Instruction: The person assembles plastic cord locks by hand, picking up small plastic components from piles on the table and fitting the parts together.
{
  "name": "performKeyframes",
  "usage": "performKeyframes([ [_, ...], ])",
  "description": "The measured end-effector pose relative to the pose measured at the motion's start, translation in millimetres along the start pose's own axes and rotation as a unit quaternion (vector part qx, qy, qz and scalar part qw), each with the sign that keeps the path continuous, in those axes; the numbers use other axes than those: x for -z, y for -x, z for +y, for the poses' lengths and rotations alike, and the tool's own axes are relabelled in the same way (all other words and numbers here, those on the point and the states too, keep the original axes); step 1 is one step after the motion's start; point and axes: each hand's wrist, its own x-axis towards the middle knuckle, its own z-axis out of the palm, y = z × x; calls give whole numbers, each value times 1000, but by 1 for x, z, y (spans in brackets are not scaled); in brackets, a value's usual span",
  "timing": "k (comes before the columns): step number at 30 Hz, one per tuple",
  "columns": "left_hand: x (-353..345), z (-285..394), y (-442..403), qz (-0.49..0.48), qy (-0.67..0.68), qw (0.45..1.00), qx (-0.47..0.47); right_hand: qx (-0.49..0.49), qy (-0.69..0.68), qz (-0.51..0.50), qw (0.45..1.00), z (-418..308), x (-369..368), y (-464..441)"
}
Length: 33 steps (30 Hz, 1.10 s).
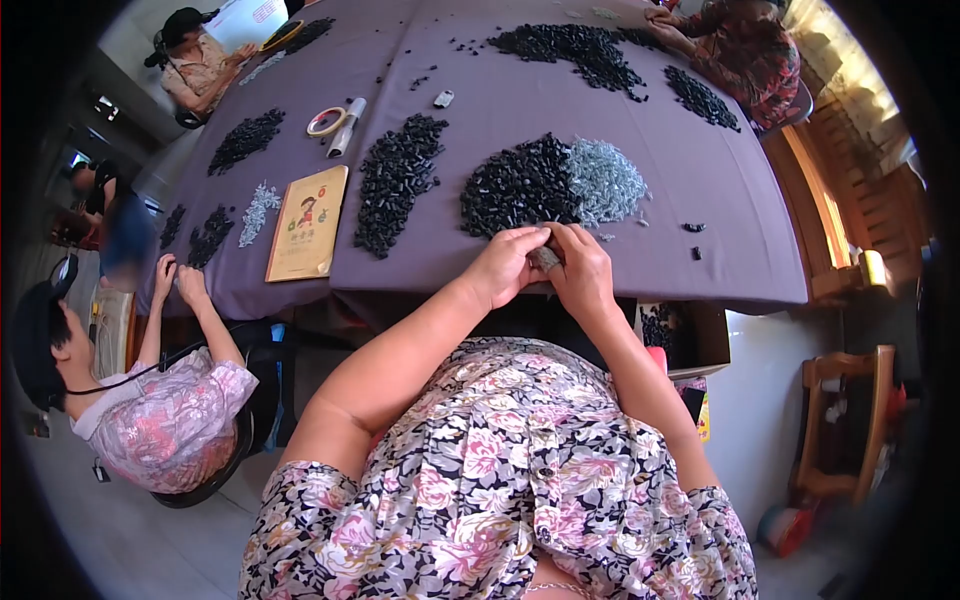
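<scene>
1. A table is covered by a purple-grey cloth point(700, 265), by whose near edge the left hand point(512, 262) and right hand point(583, 268) are held.
2. Right of the grip, tiled floor, a wooden chair frame point(846, 425) and, lower down, an open box point(712, 352) are seen.
3. Farther off, three seats at the table are taken by co-workers: one left of the grip, one far left, one far right.
4. Left of the grip, a yellowish booklet point(305, 228) is laid flat, with a tape ring point(326, 122) placed beyond it.
5. Just beyond the grip, a black pile point(525, 185) of small glossy pieces is touched on its right by a clear pile point(605, 180) of slender, shiny ones.
6. Between the curled fingers of both hands, brought together, a small greyish thing point(547, 259) is clamped; its shape is mostly hidden.
</scene>
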Motion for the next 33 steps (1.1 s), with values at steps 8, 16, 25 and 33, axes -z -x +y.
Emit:
performKeyframes([
  [8, -2, 4, 2, 6, -36, 999, 9, 4, -12, 4, 1000, 1, 2, 1],
  [16, -5, 0, 2, 33, -57, 998, -10, 23, -6, 16, 1000, 1, 1, 1],
  [25, -15, -9, 5, 106, -159, 979, -77, 4, -10, 12, 1000, 3, 0, 1],
  [33, -4, 6, 2, 95, -290, 948, -92, 29, -5, 26, 999, 3, 0, 2],
])
